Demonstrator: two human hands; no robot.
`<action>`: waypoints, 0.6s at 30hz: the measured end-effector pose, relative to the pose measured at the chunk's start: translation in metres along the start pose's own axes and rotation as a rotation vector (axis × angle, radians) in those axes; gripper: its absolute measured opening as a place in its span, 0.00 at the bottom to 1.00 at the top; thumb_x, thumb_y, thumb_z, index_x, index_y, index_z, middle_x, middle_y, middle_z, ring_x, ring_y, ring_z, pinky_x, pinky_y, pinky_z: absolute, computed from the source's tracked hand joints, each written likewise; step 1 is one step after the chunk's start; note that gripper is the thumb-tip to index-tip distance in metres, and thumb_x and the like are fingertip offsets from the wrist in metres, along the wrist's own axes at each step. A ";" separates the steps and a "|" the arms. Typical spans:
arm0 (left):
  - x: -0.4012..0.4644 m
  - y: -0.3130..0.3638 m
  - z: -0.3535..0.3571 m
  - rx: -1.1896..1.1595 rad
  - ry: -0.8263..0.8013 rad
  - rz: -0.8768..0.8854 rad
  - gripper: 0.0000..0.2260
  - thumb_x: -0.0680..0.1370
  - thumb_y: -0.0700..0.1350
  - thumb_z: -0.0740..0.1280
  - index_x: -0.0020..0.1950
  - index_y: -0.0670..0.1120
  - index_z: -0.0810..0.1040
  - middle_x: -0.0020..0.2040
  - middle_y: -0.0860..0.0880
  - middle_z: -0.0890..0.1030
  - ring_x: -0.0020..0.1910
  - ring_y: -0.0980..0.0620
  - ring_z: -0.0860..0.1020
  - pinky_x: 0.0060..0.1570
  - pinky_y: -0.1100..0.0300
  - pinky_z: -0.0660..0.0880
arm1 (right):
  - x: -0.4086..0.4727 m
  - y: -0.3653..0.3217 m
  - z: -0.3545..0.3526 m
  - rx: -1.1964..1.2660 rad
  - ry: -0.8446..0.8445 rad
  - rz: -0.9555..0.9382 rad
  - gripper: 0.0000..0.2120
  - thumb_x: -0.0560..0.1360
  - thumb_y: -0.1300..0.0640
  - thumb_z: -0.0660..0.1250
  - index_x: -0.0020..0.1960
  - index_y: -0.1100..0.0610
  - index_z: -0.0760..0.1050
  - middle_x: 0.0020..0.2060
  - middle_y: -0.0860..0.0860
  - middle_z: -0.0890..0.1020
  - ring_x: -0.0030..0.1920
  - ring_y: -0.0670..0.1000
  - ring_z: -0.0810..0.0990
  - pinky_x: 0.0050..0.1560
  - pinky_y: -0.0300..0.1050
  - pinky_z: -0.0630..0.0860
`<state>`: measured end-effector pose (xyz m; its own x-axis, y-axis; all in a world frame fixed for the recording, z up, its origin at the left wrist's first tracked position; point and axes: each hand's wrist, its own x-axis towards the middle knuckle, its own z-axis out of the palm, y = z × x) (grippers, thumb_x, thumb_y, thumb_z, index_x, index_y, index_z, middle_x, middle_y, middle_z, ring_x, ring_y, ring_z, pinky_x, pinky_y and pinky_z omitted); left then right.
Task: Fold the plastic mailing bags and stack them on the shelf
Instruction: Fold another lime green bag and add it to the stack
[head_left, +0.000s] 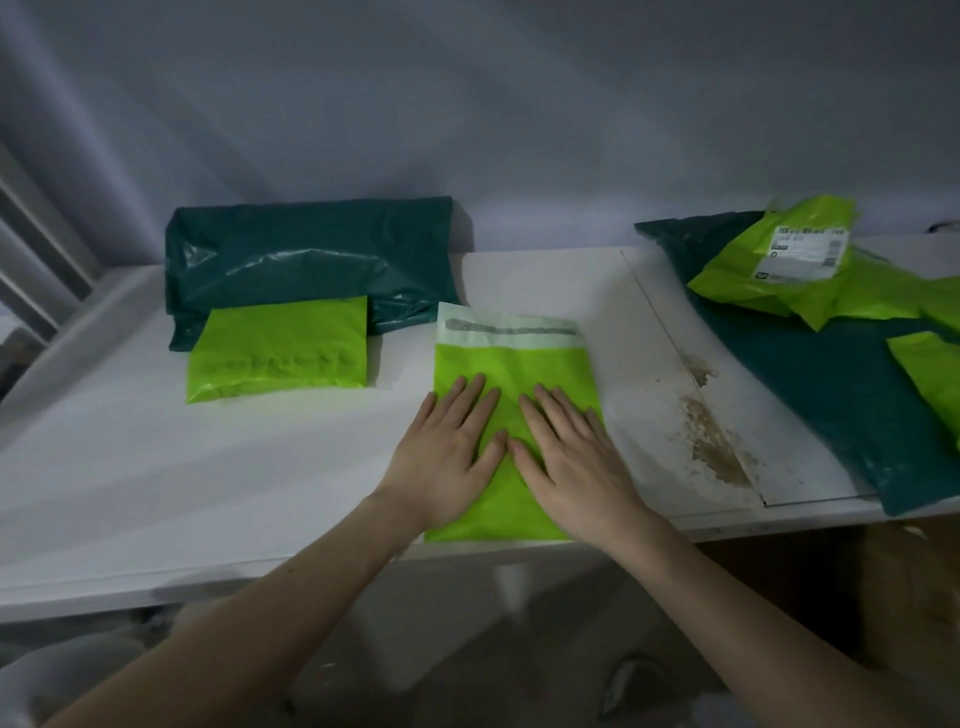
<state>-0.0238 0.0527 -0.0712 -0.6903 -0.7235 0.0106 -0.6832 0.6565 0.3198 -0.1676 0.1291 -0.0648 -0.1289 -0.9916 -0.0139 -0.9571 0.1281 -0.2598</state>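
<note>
A lime-green mailing bag (511, 358) with a pale adhesive flap at its far end lies flat on the white shelf (156, 467), reaching the front edge. My left hand (447, 452) and my right hand (569, 457) press on it side by side, fingers straight, thumbs almost touching. To the left a folded lime-green bag (278, 345) lies on a folded dark green bag (311, 254) against the wall.
At the right end a loose heap holds a dark green bag (841, 395) and several lime-green bags, one with a white shipping label (808, 249). A brown stain (719, 441) marks the shelf beside a seam. Grey wall behind; a dim cluttered space lies below the shelf.
</note>
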 end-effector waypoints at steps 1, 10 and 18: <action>0.000 0.000 0.001 0.001 0.004 -0.002 0.38 0.70 0.64 0.33 0.78 0.51 0.50 0.78 0.53 0.47 0.76 0.55 0.43 0.73 0.57 0.38 | 0.001 0.000 -0.001 0.010 -0.013 0.006 0.42 0.67 0.35 0.31 0.76 0.51 0.50 0.77 0.48 0.49 0.77 0.48 0.45 0.75 0.49 0.44; 0.013 0.000 -0.036 -0.504 0.176 -0.192 0.27 0.72 0.54 0.64 0.70 0.50 0.65 0.70 0.50 0.63 0.67 0.50 0.66 0.68 0.56 0.62 | 0.022 0.019 -0.035 0.481 0.143 0.166 0.23 0.71 0.59 0.69 0.66 0.57 0.70 0.64 0.55 0.71 0.66 0.55 0.68 0.65 0.43 0.64; 0.032 -0.023 -0.046 -0.664 0.174 -0.520 0.25 0.74 0.45 0.71 0.68 0.45 0.66 0.57 0.50 0.76 0.50 0.52 0.73 0.48 0.60 0.68 | 0.032 0.050 -0.044 0.547 0.126 0.477 0.27 0.69 0.58 0.72 0.66 0.60 0.67 0.55 0.58 0.76 0.51 0.54 0.74 0.45 0.39 0.65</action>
<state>-0.0191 0.0043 -0.0347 -0.2455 -0.9555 -0.1634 -0.5839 0.0112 0.8118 -0.2309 0.1043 -0.0354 -0.5593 -0.8166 -0.1428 -0.5279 0.4836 -0.6982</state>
